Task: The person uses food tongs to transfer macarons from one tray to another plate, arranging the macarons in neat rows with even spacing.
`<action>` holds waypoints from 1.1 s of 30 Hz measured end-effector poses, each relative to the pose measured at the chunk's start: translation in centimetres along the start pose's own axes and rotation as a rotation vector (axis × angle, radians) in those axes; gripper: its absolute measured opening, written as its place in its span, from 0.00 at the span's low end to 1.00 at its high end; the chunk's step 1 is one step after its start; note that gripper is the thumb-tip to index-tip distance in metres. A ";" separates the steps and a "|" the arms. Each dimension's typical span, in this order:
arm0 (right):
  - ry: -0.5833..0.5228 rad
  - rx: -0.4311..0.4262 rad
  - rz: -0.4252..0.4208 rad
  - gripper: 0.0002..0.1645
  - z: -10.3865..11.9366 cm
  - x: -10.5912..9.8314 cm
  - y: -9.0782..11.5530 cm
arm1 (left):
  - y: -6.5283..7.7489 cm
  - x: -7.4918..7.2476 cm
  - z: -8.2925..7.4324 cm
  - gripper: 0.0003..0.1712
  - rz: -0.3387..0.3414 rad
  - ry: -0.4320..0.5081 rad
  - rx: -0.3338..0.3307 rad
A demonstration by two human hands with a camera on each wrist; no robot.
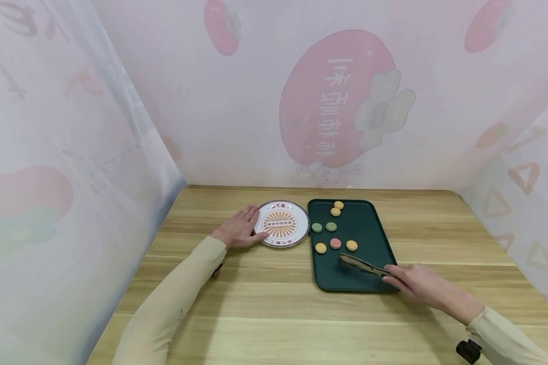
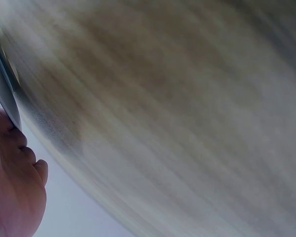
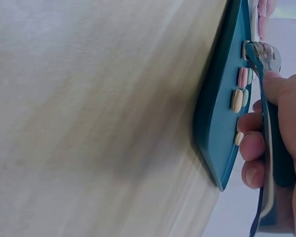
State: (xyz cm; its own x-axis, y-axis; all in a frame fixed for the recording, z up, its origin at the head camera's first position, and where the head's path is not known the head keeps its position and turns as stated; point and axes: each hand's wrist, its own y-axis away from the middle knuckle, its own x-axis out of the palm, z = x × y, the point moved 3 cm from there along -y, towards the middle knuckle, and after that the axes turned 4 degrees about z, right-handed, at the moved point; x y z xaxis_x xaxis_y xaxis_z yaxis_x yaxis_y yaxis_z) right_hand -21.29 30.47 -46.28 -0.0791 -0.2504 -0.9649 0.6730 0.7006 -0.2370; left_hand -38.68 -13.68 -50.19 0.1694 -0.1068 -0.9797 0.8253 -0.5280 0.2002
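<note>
the metal tongs [image 1: 363, 264] are gripped by the right hand [image 1: 422, 284], with its fingers curled along one side and its thumb set against the other. their long axis is pointed leftward from the right hand and slightly away from the person, so that the tips are held over the green tray [image 1: 370, 230]; whether these tips are parted cannot be told. just past them, to the left of the right hand and farther out, a pink macaron [image 1: 335, 244] is flanked by two yellow macarons [image 1: 351, 246], and the rightmost of these is set much nearer to the right hand than to the left hand [image 1: 239, 228]. beyond that row, two green macarons [image 1: 331, 226] are found, and past them another yellow pair [image 1: 335, 212] is seen at the tray's far end. the tray's near right corner is overlapped by the right hand. the white plate [image 1: 279, 224] is placed just beside the tray, to the right of the left hand, whose fingers are kept straight and together at its edge, the thumb being spread onto the rim. all is carried by the wooden bench [image 1: 255, 314], behind which a printed cloth [image 1: 237, 116] is hung.
</note>
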 end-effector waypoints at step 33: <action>-0.075 0.095 0.125 0.06 0.0 0.3 -8.4 | 0.2 -0.1 -0.1 0.56 -0.017 -0.012 -0.004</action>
State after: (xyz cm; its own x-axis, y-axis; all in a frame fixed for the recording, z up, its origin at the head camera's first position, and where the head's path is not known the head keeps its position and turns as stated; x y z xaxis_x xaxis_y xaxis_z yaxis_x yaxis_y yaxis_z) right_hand -26.99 24.53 -44.60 0.0625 -0.2169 -0.9742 0.7410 0.6640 -0.1003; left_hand -38.53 -13.71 -50.05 0.1492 -0.1082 -0.9829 0.8298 -0.5268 0.1840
